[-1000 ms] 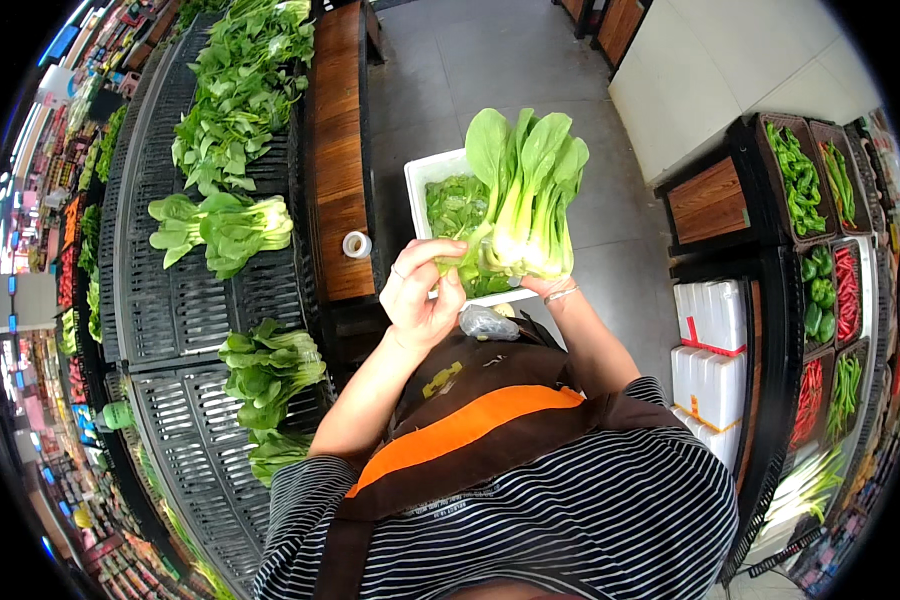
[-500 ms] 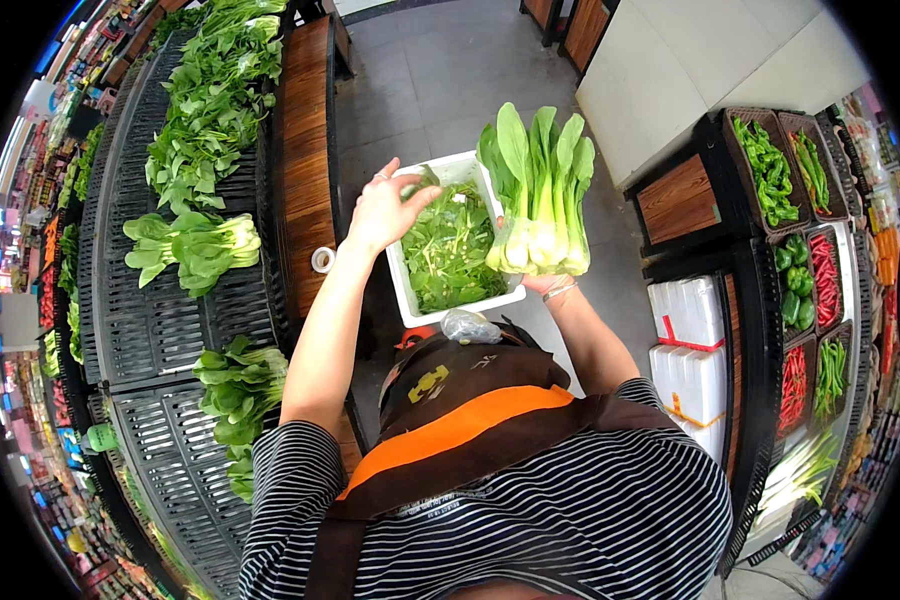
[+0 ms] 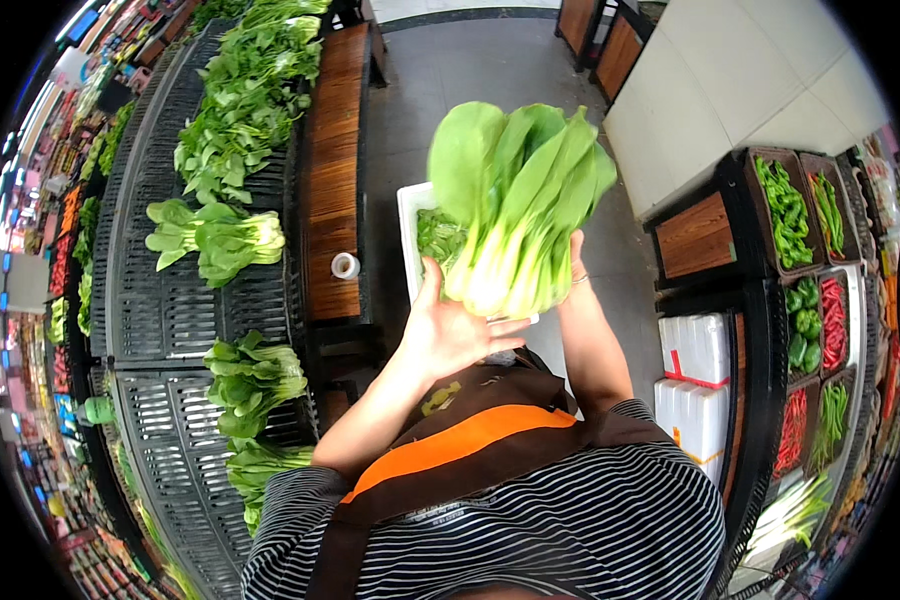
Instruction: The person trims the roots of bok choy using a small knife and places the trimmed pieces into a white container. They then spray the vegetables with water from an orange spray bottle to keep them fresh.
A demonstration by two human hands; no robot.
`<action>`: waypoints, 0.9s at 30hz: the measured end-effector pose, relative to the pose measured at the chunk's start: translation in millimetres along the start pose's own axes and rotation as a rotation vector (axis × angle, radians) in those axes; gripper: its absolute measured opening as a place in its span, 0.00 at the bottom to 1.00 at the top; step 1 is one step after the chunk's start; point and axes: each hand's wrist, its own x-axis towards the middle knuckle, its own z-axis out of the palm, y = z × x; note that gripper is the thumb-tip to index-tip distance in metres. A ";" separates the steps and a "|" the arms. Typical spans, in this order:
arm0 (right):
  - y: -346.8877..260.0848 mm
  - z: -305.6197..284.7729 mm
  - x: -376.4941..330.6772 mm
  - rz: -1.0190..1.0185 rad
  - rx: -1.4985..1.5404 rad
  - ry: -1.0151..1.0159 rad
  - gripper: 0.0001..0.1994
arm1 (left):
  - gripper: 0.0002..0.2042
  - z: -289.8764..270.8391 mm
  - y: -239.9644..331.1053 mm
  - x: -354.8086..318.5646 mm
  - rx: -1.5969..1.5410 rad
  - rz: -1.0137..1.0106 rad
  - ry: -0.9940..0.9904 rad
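The left forearm [image 3: 378, 408] and right forearm [image 3: 596, 358] angle forward and inward. The left hand [image 3: 457, 332] is palm-up, thumb raised, fingers extended rightward. The right hand [image 3: 576, 258] is mostly hidden.

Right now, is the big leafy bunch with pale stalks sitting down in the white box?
No, the leafy bunch is held up at the right hand, hiding part of the white box.

Cannot see much of the right hand [image 3: 577, 262], behind the bok choy [image 3: 510, 225] near one o'clock, nor most of the white box [image 3: 410, 245]. Cannot trace blurred leaf tips [image 3: 465, 125]. Cannot identify tiny shelf goods [image 3: 38, 205] toward nine o'clock. Can follow the striped shirt [image 3: 540, 500] only to six o'clock's edge.
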 end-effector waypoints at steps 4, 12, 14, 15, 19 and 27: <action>-29.5 -12.9 6.2 -0.028 -1.069 -0.188 0.30 | 0.41 12.7 21.6 -1.3 -0.119 0.108 -0.254; -25.3 97.5 34.1 0.200 -1.611 -0.355 0.33 | 0.34 -46.0 26.9 -40.1 0.030 0.449 0.233; -32.6 103.7 23.6 0.426 -1.538 -0.129 0.33 | 0.32 -52.8 27.3 -42.6 0.097 0.538 0.384; -32.2 102.7 17.2 0.345 -1.527 -0.077 0.25 | 0.32 -55.9 26.9 -47.3 0.116 0.563 0.444; -35.7 75.2 0.5 0.106 -1.372 0.310 0.08 | 0.28 -69.1 35.2 -64.9 0.122 0.556 0.501; 2.0 160.8 26.0 0.051 -1.608 -0.137 0.09 | 0.34 -88.3 55.3 -110.0 0.016 0.222 0.110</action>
